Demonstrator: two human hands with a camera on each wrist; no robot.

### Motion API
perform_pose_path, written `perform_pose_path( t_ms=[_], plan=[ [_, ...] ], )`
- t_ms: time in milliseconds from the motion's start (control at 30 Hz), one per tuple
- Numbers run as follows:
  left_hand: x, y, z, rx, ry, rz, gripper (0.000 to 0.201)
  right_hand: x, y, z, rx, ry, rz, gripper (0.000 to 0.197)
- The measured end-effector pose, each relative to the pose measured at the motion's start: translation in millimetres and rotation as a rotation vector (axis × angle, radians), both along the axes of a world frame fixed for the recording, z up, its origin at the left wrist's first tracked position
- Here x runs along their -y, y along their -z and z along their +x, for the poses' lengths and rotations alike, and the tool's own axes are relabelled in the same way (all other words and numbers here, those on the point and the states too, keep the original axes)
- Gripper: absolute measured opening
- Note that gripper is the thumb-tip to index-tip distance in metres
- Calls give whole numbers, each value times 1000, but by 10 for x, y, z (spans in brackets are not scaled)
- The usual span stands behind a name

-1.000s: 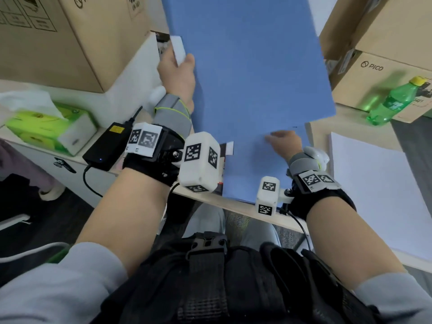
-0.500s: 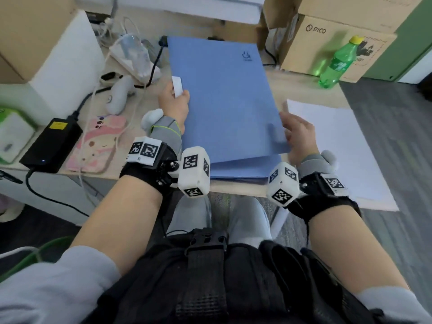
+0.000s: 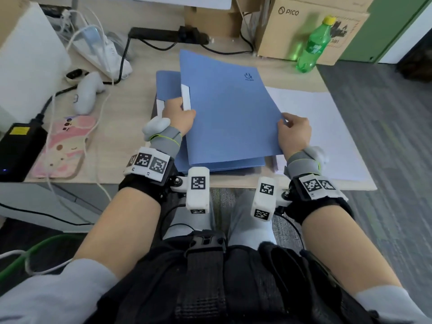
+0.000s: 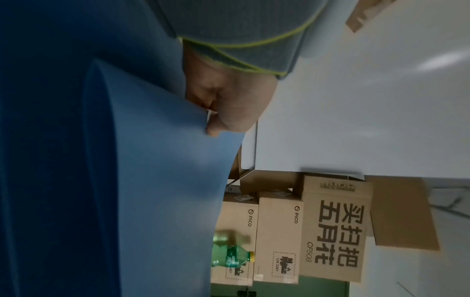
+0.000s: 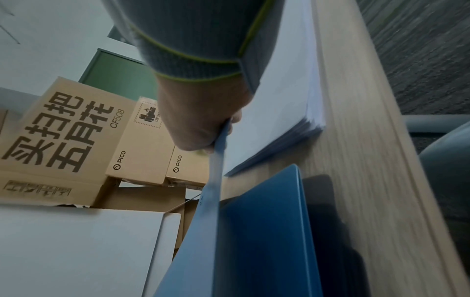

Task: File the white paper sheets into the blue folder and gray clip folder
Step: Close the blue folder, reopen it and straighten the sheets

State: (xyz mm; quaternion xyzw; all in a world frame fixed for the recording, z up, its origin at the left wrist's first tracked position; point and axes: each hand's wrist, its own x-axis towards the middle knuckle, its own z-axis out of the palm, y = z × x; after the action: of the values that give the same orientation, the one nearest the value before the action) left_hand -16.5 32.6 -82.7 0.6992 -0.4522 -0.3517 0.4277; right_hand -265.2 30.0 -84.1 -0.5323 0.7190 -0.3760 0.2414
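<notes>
A blue folder [image 3: 229, 113] is held tilted a little above the desk, over a second blue folder [image 3: 167, 86] that lies flat beneath it. My left hand [image 3: 178, 114] grips its left edge by the white spine label. My right hand [image 3: 293, 132] pinches its right edge [image 5: 217, 160] between thumb and fingers. In the left wrist view the blue folder [image 4: 142, 180] bows past my left hand [image 4: 223, 108]. A stack of white paper sheets [image 3: 327, 132] lies on the desk just right of the folders, and its edge [image 5: 305, 112] shows behind my right hand [image 5: 203, 124]. No gray clip folder is visible.
A green bottle [image 3: 312, 46] and cardboard boxes [image 3: 304, 26] stand at the back right. A power strip with cables [image 3: 168, 35], a white controller [image 3: 87, 92], a pink pad [image 3: 63, 148] and a black adapter [image 3: 21, 148] occupy the left. The desk's front edge [image 3: 233, 184] is near my wrists.
The upper blue folder has come down from an upright raised position to nearly flat over the other folder. My right hand has shifted from its bottom edge to its right edge.
</notes>
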Motion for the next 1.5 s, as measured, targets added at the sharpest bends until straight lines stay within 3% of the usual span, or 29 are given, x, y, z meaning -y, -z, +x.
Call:
perform_pose_path(
  t_ms=[200, 267, 433, 533, 633, 700, 800, 900, 1100, 1267, 1367, 1433, 1500],
  plan=[
    [133, -139, 112, -12, 115, 122, 14, 98, 20, -146, 58, 18, -37, 28],
    [160, -146, 263, 19, 33, 130, 20, 101, 33, -240, 86, 39, -14, 30],
    [295, -54, 505, -101, -151, 83, 20, 119, 110, -301, 92, 33, 56, 35],
    [331, -6, 481, 43, -256, 56, 35, 116, 128, -246, 1, 19, 78, 35],
    [347, -9, 473, 352, -243, 90, 38, 112, 135, -303, -59, 26, 130, 33],
    [337, -82, 397, 450, -231, 47, 38, 120, 135, -346, -48, 29, 173, 31],
    [347, -150, 156, 418, -123, -42, 35, 139, 114, -373, -16, 13, 200, 31],
    [327, -76, -110, 391, 10, 60, 27, 145, 90, -376, 42, -8, 194, 30],
    [249, -17, -287, 385, 35, 95, 31, 130, -18, -401, 37, -8, 136, 31],
    [181, -37, -374, 353, 59, 104, 29, 111, -19, -432, -30, -26, 213, 28],
    [149, -60, -442, 327, 57, 99, 28, 48, -101, -409, 136, -27, 66, 32],
    [134, -69, -436, 313, 69, 110, 28, -6, -209, -384, 430, -74, -12, 22],
    [123, -63, -420, 309, 107, 124, 27, -63, -302, -388, 719, -165, 56, 22]
  ],
)
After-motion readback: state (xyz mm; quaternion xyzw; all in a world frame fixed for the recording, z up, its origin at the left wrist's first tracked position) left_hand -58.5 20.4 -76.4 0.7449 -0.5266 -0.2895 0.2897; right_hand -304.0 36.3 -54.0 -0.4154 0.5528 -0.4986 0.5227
